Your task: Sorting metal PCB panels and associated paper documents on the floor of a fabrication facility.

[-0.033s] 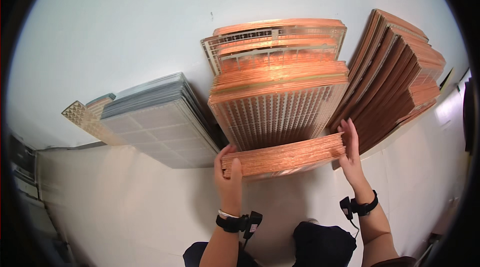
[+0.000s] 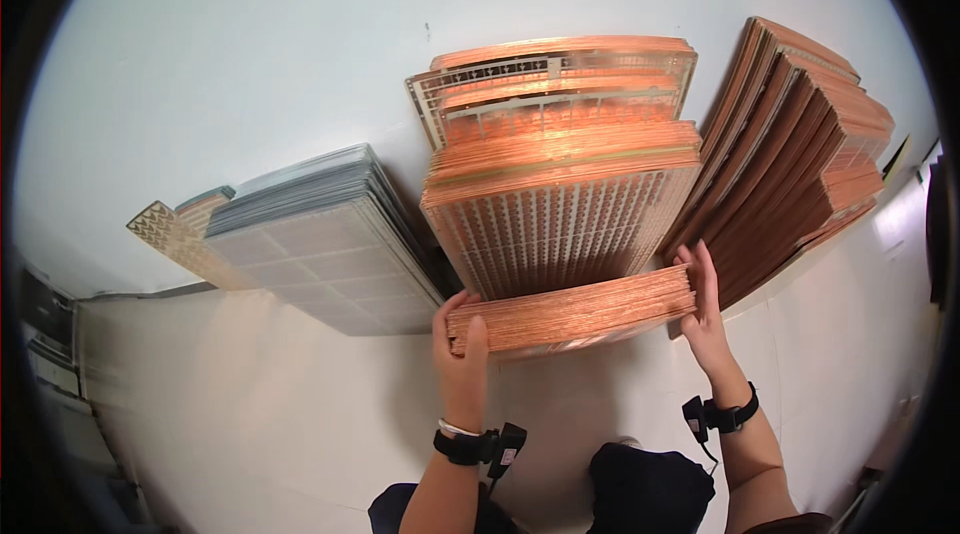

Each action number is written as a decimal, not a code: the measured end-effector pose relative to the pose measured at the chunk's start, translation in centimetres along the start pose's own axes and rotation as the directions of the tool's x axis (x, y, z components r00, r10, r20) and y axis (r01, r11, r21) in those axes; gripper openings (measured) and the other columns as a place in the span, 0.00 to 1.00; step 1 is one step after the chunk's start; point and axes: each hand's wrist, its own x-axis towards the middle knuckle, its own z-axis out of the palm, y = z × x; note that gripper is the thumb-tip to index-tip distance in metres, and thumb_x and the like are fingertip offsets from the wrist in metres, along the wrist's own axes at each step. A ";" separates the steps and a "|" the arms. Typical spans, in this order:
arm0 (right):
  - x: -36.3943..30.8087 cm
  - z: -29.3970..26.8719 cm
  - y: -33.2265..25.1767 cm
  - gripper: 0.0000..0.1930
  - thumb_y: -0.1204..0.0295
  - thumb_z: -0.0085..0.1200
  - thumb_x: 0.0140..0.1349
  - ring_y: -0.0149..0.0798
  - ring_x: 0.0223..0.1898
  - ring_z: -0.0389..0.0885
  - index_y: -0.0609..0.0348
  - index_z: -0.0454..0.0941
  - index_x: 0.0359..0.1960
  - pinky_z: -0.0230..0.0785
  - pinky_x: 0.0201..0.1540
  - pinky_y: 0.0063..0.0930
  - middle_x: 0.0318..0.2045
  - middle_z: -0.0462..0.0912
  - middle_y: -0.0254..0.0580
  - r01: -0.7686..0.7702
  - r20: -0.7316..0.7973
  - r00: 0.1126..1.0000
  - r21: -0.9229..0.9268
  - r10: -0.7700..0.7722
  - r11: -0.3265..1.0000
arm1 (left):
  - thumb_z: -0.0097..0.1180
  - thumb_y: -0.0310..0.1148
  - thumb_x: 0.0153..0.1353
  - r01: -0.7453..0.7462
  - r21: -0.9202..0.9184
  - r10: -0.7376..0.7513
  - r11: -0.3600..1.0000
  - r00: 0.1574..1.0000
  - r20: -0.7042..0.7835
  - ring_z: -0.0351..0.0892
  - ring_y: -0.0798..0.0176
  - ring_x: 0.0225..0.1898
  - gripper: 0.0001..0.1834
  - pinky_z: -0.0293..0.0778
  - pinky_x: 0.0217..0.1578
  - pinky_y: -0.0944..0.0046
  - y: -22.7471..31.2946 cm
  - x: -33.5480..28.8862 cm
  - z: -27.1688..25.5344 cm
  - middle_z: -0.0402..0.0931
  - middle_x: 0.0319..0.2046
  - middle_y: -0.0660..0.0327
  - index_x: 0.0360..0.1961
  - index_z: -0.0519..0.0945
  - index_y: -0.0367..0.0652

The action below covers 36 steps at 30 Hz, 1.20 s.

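While left grip (image 2: 462, 366), right grip (image 2: 707, 319) clasp sheets (image 2: 575, 312) | copper stack (image 2: 565, 224) behind | grey stack (image 2: 310, 259) left

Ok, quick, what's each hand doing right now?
Left hand: holding the left end of a copper-coloured sheet stack.
Right hand: holding that stack's right end.

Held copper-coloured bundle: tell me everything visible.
The bundle is a thick block of thin, metallic-looking sheets, their copper-coloured edges uneven. Those edges face the camera; the block slants, right end higher in the picture. It is in front of the patterned copper-coloured stack. The left grip holds its left end, the right grip its right. Underside hidden.
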 end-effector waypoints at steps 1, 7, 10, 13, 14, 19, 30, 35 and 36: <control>-0.1 -0.6 0.4 0.51 0.62 0.60 0.45 0.44 0.63 0.53 0.53 0.37 0.66 0.44 0.64 0.37 0.60 0.56 0.50 0.002 0.118 0.993 -0.046 0.003 0.999 | 0.43 0.40 0.62 -0.005 0.033 0.005 0.999 1.000 0.020 0.64 0.62 0.53 0.23 0.57 0.55 0.64 0.1 0.0 0.0 0.67 0.51 0.54 0.55 0.63 0.38; 0.0 0.2 2.4 0.47 0.59 0.63 0.42 0.38 0.58 0.58 0.58 0.49 0.62 0.50 0.61 0.33 0.56 0.61 0.44 -0.062 0.011 0.998 -0.100 0.063 0.993 | 0.26 0.57 0.64 -0.073 -0.281 0.084 0.957 0.996 0.027 0.68 0.62 0.49 0.33 0.61 0.52 0.61 -1.4 0.7 -0.9 0.72 0.45 0.55 0.50 0.68 0.39; 0.2 -0.2 1.8 0.44 0.55 0.65 0.41 0.36 0.52 0.63 0.60 0.55 0.57 0.54 0.57 0.31 0.49 0.65 0.40 -0.073 0.023 0.997 -0.200 0.080 0.977 | 0.21 0.59 0.64 -0.006 -0.361 -0.005 0.933 1.000 -0.031 0.71 0.62 0.44 0.36 0.63 0.49 0.63 -3.5 1.0 -1.3 0.75 0.39 0.56 0.43 0.72 0.38; 0.2 -0.5 1.9 0.45 0.48 0.69 0.34 0.34 0.46 0.66 0.60 0.58 0.50 0.59 0.51 0.28 0.42 0.66 0.37 -0.064 0.037 0.997 -0.211 0.074 0.975 | 0.20 0.57 0.65 0.004 -0.371 -0.057 0.929 0.990 -0.132 0.73 0.64 0.36 0.36 0.66 0.42 0.66 -4.8 1.1 -1.0 0.76 0.32 0.57 0.35 0.74 0.36; 0.2 -0.6 1.8 0.47 0.45 0.69 0.31 0.33 0.45 0.67 0.59 0.59 0.49 0.61 0.50 0.28 0.41 0.67 0.36 -0.077 0.072 0.993 -0.214 0.094 0.974 | 0.18 0.55 0.65 -0.009 -0.364 -0.069 0.931 0.977 -0.201 0.74 0.66 0.31 0.36 0.68 0.37 0.68 -4.9 1.1 -0.9 0.76 0.28 0.58 0.31 0.75 0.36; -0.3 0.0 -0.1 0.47 0.48 0.72 0.27 0.30 0.42 0.68 0.56 0.58 0.47 0.63 0.47 0.22 0.37 0.66 0.34 -0.204 0.071 0.975 -0.105 0.212 0.973 | 0.21 0.50 0.66 -0.066 -0.383 -0.044 0.922 0.961 -0.271 0.72 0.67 0.26 0.32 0.67 0.33 0.69 -5.5 1.5 -0.4 0.74 0.23 0.61 0.29 0.74 0.36; -5.3 5.2 1.1 0.44 0.47 0.71 0.28 0.34 0.39 0.64 0.57 0.61 0.44 0.59 0.45 0.26 0.38 0.62 0.38 0.060 0.161 0.987 -0.251 -0.019 0.966 | 0.18 0.47 0.66 -0.172 -0.588 -0.073 0.791 0.927 -0.369 0.73 0.61 0.24 0.31 0.71 0.32 0.62 -5.5 0.2 -7.0 0.75 0.20 0.54 0.22 0.72 0.38; -4.8 12.3 1.6 0.42 0.51 0.72 0.29 0.38 0.37 0.67 0.61 0.62 0.42 0.60 0.43 0.29 0.35 0.66 0.42 0.273 0.380 0.910 -0.250 -0.165 0.929 | 0.18 0.46 0.65 -0.251 -0.417 -0.012 0.874 0.845 -0.534 0.71 0.60 0.24 0.31 0.68 0.32 0.61 -4.4 -0.1 -15.5 0.73 0.18 0.54 0.21 0.72 0.37; -4.5 14.0 1.5 0.41 0.52 0.72 0.29 0.40 0.36 0.68 0.62 0.63 0.41 0.61 0.41 0.30 0.34 0.68 0.43 0.371 0.449 0.860 -0.221 -0.244 0.902 | 0.18 0.47 0.64 -0.298 -0.305 0.065 0.904 0.803 -0.592 0.70 0.60 0.24 0.31 0.67 0.32 0.61 -4.3 -0.3 -17.1 0.72 0.18 0.55 0.21 0.72 0.38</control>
